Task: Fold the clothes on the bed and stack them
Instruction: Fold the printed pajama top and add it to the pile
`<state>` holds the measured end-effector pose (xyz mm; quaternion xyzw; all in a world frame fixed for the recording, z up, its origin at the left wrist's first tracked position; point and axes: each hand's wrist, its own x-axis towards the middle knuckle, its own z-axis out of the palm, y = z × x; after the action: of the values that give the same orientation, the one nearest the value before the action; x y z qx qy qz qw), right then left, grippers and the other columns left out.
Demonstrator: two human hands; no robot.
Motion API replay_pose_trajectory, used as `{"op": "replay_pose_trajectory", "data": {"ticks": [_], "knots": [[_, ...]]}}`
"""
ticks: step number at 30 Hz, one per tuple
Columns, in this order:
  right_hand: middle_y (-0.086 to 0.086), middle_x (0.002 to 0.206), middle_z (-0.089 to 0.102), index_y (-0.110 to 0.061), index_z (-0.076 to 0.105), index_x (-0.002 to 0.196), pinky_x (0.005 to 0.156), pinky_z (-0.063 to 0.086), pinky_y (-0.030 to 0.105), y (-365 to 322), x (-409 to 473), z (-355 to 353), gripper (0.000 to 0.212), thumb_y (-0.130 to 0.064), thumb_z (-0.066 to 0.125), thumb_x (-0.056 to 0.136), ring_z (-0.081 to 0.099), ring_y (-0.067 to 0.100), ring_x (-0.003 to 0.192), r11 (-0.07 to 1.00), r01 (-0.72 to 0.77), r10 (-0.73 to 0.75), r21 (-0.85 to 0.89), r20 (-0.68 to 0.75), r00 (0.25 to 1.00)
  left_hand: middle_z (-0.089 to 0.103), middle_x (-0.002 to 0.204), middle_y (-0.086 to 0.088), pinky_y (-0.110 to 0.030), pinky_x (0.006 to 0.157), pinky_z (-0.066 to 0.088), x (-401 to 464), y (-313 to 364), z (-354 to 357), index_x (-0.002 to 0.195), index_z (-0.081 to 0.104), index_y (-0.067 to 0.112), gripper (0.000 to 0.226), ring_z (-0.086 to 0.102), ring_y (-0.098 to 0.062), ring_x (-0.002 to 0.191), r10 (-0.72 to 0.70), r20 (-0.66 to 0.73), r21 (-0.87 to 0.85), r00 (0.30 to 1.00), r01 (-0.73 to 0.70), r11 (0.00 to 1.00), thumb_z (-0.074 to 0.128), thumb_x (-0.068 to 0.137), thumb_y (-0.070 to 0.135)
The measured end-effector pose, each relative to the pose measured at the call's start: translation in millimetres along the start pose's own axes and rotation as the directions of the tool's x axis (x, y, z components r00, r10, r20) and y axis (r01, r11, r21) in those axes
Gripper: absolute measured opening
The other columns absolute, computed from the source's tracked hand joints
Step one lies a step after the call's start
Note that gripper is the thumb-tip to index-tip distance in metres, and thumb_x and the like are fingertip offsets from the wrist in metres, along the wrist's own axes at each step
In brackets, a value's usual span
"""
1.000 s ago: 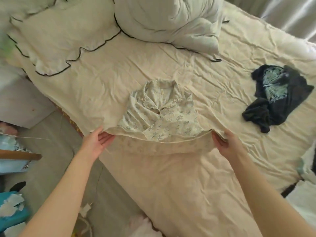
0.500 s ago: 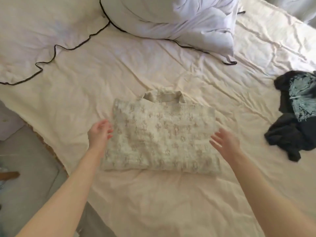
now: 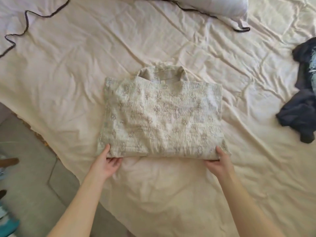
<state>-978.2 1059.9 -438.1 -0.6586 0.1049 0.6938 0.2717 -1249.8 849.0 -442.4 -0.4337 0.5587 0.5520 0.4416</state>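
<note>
Cream floral shirt (image 3: 160, 117) sits mid-frame on the bed sheet (image 3: 68, 74), already reduced to a rough rectangle: sleeves tucked out of sight, collar poking out at the 12 o'clock edge. Looks like one more fold is pending, near hem up toward the collar, judging by where the hands are.

Left hand (image 3: 106, 164) is at the packet's 7 o'clock corner. Thumb lies on top of the fabric, fingers (image 3: 116, 161) curl under the near edge, so it's pinching the hem. Right hand (image 3: 218, 164) mirrors it at the 5 o'clock corner: thumb on top, fingers tucked under the fold. Both are grasping the shirt's near edge; the rest of the shirt lies flat on the sheet, extending away from the fingers toward 12 o'clock.

Remaining work: dark garment (image 3: 301, 110) lies crumpled at 3 o'clock, well apart from the shirt, partly cut by the frame edge, not folded. No stack visible yet, so this shirt would be the first item of it.

Status estimate: first piece nearly done, second untouched, stacking not started. Any other clothes are out of view, can't tell.

Duvet (image 3: 213, 6) with dark piping is bunched at 12 to 1 o'clock, clear of the work area.
</note>
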Motion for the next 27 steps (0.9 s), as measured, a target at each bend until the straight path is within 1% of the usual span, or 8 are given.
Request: {"op": "replay_pose_trajectory", "data": {"ticks": [7, 11, 14, 17, 19, 22, 25, 27], "knots": [[0.004, 0.12, 0.058, -0.009, 0.057, 0.101, 0.089, 0.046, 0.036, -3, -29, -39, 0.009, -0.011, 0.049, 0.097, 0.057, 0.022, 0.112, 0.993, 0.084, -0.093, -0.086, -0.108, 0.99, 0.052, 0.133, -0.015, -0.038, 0.097, 0.044, -30, -16, -36, 0.133, 0.044, 0.006, 0.037, 0.054, -0.027, 0.114, 0.257, -0.135, 0.01, 0.957, -0.259, 0.966, 0.048, 0.098, 0.018], [0.009, 0.111, 0.06, -0.007, 0.047, 0.132, 0.088, 0.045, 0.036, 14, -52, -95, 0.038, -0.006, 0.052, 0.095, 0.056, 0.025, 0.108, 0.981, 0.117, -0.14, -0.153, -0.147, 0.979, 0.05, 0.135, -0.018, -0.042, 0.105, 0.039, -56, -55, -81, 0.134, 0.042, 0.002, 0.04, 0.05, -0.031, 0.123, 0.261, -0.204, 0.108, 0.944, -0.243, 0.964, 0.048, 0.098, 0.017], [0.008, 0.092, 0.057, -0.003, 0.047, 0.128, 0.094, 0.044, 0.037, 23, -63, -128, 0.032, -0.003, 0.049, 0.096, 0.053, 0.027, 0.116, 0.977, 0.085, -0.114, -0.198, -0.143, 0.983, 0.052, 0.131, -0.017, -0.042, 0.104, 0.04, -70, -70, -97, 0.133, 0.043, -0.001, 0.041, 0.051, -0.031, 0.121, 0.302, -0.206, 0.182, 0.931, -0.267, 0.946, 0.05, 0.097, 0.017], [0.013, 0.103, 0.058, -0.001, 0.048, 0.123, 0.091, 0.044, 0.037, 22, -69, -143, 0.029, -0.001, 0.048, 0.094, 0.058, 0.026, 0.101, 0.956, 0.078, -0.11, -0.283, -0.102, 0.989, 0.061, 0.103, -0.01, -0.037, 0.086, 0.047, -82, -66, -84, 0.12, 0.054, 0.0, 0.028, 0.057, -0.026, 0.098, 0.502, -0.221, 0.28, 0.836, -0.439, 0.854, 0.05, 0.097, 0.015], [0.014, 0.105, 0.059, -0.003, 0.049, 0.119, 0.09, 0.044, 0.036, 21, -72, -147, 0.026, -0.004, 0.05, 0.093, 0.059, 0.022, 0.09, 0.944, 0.075, -0.091, -0.321, -0.035, 0.995, 0.057, 0.078, -0.01, -0.034, 0.073, 0.042, -99, -68, -62, 0.095, 0.057, 0.0, 0.017, 0.051, -0.023, 0.08, 0.703, -0.171, 0.44, 0.691, -0.585, 0.682, 0.051, 0.096, 0.016], [0.012, 0.1, 0.057, -0.006, 0.049, 0.119, 0.091, 0.043, 0.036, 19, -72, -152, 0.024, -0.01, 0.049, 0.095, 0.058, 0.021, 0.089, 0.951, 0.061, -0.057, -0.303, 0.021, 0.998, 0.066, 0.087, -0.02, -0.025, 0.065, 0.039, -134, -97, -20, 0.094, 0.062, -0.005, 0.016, 0.055, -0.023, 0.076, 0.899, 0.149, 0.571, 0.411, -0.779, 0.261, 0.053, 0.092, 0.007], [0.011, 0.102, 0.056, -0.006, 0.05, 0.118, 0.094, 0.042, 0.037, 15, -67, -154, 0.023, -0.015, 0.047, 0.097, 0.057, 0.023, 0.097, 0.96, 0.034, -0.018, -0.279, 0.062, 0.998, 0.066, 0.109, -0.003, -0.016, 0.082, 0.044, -164, -151, 24, 0.121, 0.062, 0.005, 0.032, 0.06, -0.013, 0.093, 0.801, 0.57, 0.448, 0.182, -0.886, -0.118, 0.055, 0.089, 0.002], [0.011, 0.101, 0.057, -0.004, 0.051, 0.113, 0.096, 0.042, 0.039, 14, -64, -157, 0.023, -0.02, 0.043, 0.099, 0.054, 0.027, 0.106, 0.969, 0.008, 0.011, -0.246, 0.076, 0.997, 0.061, 0.125, -0.002, -0.027, 0.096, 0.044, -167, -195, 47, 0.125, 0.059, 0.008, 0.039, 0.058, -0.016, 0.11, 0.607, 0.789, 0.355, 0.095, -0.877, -0.324, 0.055, 0.087, 0.001]]}}
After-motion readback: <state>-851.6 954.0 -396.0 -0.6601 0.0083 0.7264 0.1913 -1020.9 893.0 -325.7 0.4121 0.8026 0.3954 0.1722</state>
